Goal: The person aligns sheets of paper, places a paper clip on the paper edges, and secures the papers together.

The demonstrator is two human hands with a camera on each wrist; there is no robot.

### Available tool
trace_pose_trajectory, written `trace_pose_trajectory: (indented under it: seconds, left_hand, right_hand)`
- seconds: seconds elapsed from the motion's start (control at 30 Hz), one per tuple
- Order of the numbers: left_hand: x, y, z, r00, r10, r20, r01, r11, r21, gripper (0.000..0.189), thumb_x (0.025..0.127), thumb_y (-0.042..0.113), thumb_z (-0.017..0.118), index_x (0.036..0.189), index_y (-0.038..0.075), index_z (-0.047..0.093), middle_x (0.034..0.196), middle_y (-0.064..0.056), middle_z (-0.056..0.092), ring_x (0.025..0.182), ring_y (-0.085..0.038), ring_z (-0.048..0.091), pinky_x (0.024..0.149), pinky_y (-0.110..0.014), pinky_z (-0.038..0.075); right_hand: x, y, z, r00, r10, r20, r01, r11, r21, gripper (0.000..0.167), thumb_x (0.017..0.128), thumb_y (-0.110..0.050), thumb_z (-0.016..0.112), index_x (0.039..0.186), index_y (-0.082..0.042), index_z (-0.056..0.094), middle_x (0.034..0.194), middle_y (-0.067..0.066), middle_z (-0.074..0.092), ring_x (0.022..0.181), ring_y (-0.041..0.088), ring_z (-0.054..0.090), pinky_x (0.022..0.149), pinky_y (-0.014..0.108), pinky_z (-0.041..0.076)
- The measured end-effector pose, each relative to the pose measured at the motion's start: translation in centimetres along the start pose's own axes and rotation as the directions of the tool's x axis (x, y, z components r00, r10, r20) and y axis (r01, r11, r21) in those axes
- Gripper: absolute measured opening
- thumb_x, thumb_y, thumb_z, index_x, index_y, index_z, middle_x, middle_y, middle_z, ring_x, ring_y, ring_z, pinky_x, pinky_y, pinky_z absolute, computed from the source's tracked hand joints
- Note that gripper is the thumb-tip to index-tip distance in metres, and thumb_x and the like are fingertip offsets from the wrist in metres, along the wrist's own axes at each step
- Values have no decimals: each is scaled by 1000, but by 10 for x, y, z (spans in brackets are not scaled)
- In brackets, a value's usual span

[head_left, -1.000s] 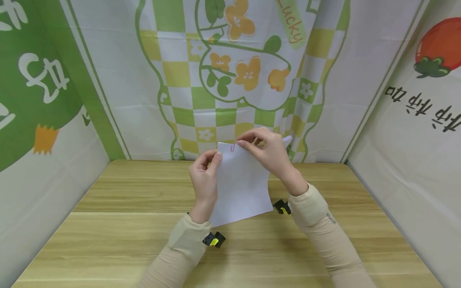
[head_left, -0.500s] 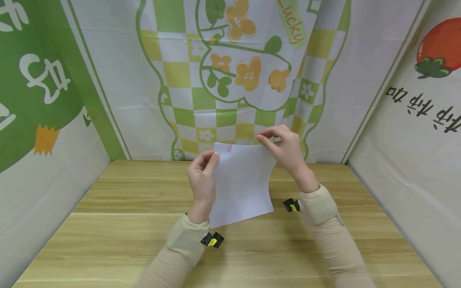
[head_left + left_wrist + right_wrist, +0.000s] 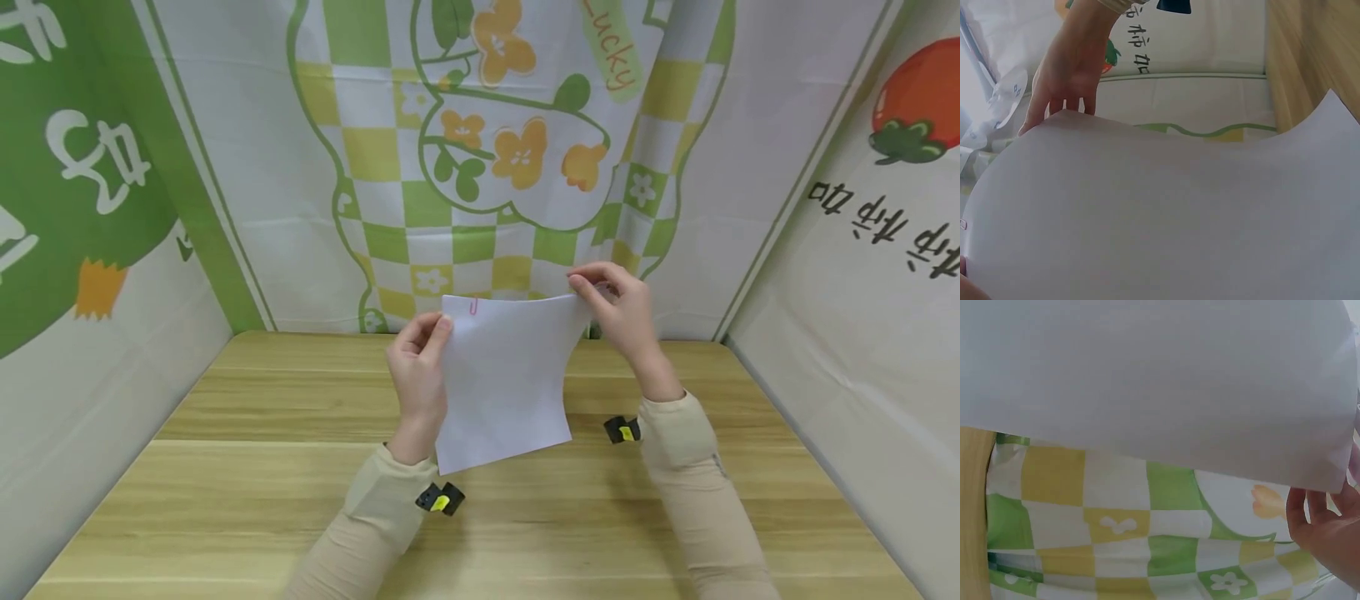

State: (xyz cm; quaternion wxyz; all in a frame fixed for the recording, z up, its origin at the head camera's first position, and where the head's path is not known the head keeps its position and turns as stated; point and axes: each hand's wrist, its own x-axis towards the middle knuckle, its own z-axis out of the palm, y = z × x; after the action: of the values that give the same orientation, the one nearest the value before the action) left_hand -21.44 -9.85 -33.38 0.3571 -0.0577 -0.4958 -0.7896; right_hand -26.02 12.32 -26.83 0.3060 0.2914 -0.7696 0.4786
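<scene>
A white sheet of paper is held up over the table, facing me and bowed inward along its right side. Near its left top corner, a pink paper clip sits on the upper edge. My left hand pinches the left edge a little below that corner, thumb in front. At the upper right corner, my right hand pinches the paper between thumb and fingers. The left wrist view shows the right hand across the paper, with only a bit of the left hand at the frame's edge.
A wood-grain table lies beneath. Behind it hangs a green and yellow checked cloth, and printed white panels stand at both sides. Small black wrist devices are worn at both sleeves.
My right hand has moved right along the paper's upper edge, from beside the paper clip to the upper right corner. The left hand keeps its grip, shifted slightly left.
</scene>
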Motion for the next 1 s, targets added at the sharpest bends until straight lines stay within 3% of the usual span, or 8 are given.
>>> trace_pose_trajectory:
  seconds: [0.17,0.37,0.53,0.67,0.77,1.0]
  left_hand:
    - [2,0,-1,1000,-5,-12,5,1000,-21,20,82,8,72,88,-10,66,71,6,63,65,-7,53,64,-18,43]
    - [4,1,-2,999,-12,-31,11,1000,-25,19,82,7,71,87,-10,66,71,6,61,65,-7,52,64,-18,43]
    - [6,3,-2,999,-22,-39,21,999,-28,15,83,6,70,85,-8,66,71,5,60,66,-7,51,64,-18,42]
    - [8,4,-2,998,-31,-49,29,998,-53,18,82,8,72,86,-9,66,72,5,60,67,-7,51,64,-18,43]
    - [9,6,-2,998,-39,-52,35,997,-63,15,83,5,70,87,-9,65,73,4,60,68,-8,52,65,-18,43]
    - [11,6,-2,997,-52,-62,48,997,-62,9,85,-1,65,87,-10,64,73,4,60,69,-8,52,65,-18,43]
  right_hand:
    - [-4,13,-4,997,75,20,-77,989,125,21,91,-3,60,109,9,61,98,16,66,81,1,58,69,15,47]
    - [-9,26,-4,987,150,64,-160,969,187,31,91,-2,60,117,11,54,97,-6,62,82,-2,59,71,14,48]
    - [-19,34,-3,966,216,143,-235,963,132,32,92,-9,61,118,7,54,107,12,63,90,-2,58,75,14,48]
    - [-27,38,-1,943,263,204,-287,954,93,32,92,-11,61,118,6,53,108,25,63,86,-3,59,74,14,48]
    - [-31,43,1,933,270,238,-298,950,89,34,92,-10,60,121,7,52,110,27,62,86,-5,58,74,14,48]
    - [-43,81,8,916,259,307,-302,948,101,36,91,-11,62,124,0,55,111,23,65,89,3,62,75,18,50]
